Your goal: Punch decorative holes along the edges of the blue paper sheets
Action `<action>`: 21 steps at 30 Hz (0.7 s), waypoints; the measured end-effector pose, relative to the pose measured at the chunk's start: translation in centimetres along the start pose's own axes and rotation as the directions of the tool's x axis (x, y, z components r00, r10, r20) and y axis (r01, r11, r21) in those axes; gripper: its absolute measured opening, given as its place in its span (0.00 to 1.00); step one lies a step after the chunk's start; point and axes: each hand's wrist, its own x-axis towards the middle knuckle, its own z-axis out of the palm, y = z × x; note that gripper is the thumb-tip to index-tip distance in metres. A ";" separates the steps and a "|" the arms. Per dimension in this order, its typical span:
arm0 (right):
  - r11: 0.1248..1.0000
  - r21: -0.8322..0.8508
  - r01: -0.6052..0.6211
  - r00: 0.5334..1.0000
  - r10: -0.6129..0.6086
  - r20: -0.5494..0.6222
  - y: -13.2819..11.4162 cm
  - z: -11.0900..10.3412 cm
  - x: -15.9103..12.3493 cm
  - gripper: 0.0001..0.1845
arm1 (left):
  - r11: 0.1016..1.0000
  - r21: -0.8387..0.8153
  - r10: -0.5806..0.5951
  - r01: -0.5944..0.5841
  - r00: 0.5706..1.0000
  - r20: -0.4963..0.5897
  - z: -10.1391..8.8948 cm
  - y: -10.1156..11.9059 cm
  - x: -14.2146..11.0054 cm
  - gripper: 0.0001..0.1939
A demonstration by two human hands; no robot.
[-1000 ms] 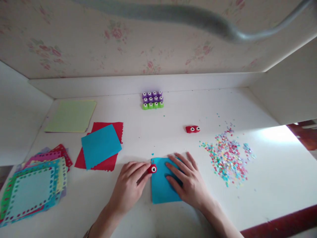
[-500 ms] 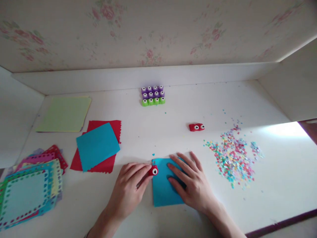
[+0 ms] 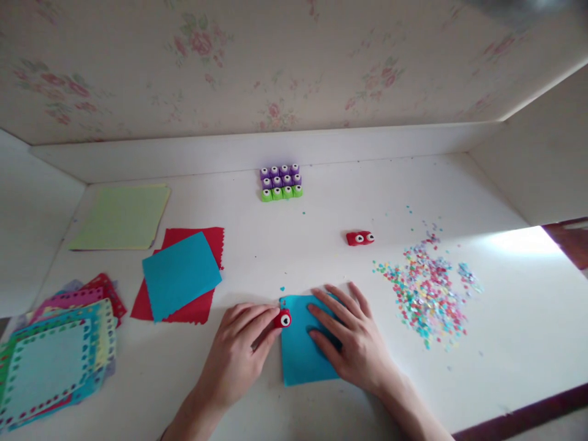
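Note:
Between the thumb and fingers of my left hand (image 3: 245, 343) is a small red paper punch (image 3: 283, 319) with a white button bearing a dark heart. It sits at the left edge of a blue sheet of paper (image 3: 303, 358), near the upper left corner. Small punched holes show just above it, and a tiny blue paper heart (image 3: 282, 288) lies beyond the corner. My right hand (image 3: 353, 337) rests flat on the sheet with its fingers spread, covering the right part of it.
Behind stand several purple and green punches (image 3: 281, 182), with red punches (image 3: 361, 238) nearer. Punched confetti (image 3: 432, 294) is heaped at the right. At the left lie blue paper (image 3: 181, 275) on red paper (image 3: 195, 311), pale green sheets (image 3: 122, 214) and a pile of punched sheets (image 3: 50, 367).
The camera view has shifted slightly. Both hands, the red punch and the blue sheet keep nearly the same places relative to each other.

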 end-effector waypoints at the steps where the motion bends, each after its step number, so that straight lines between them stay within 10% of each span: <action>1: 1.000 -0.003 0.000 1.000 0.000 0.002 0.0 0.0 0.0 0.23 | 1.000 0.000 -0.001 0.001 1.000 0.001 -0.1 0.0 0.0 0.15; 21: 1.000 0.010 -0.002 0.998 0.003 -0.062 -0.4 -0.1 -0.2 0.20 | 0.962 0.071 -0.272 0.265 0.954 0.129 -0.6 2.9 3.5 0.13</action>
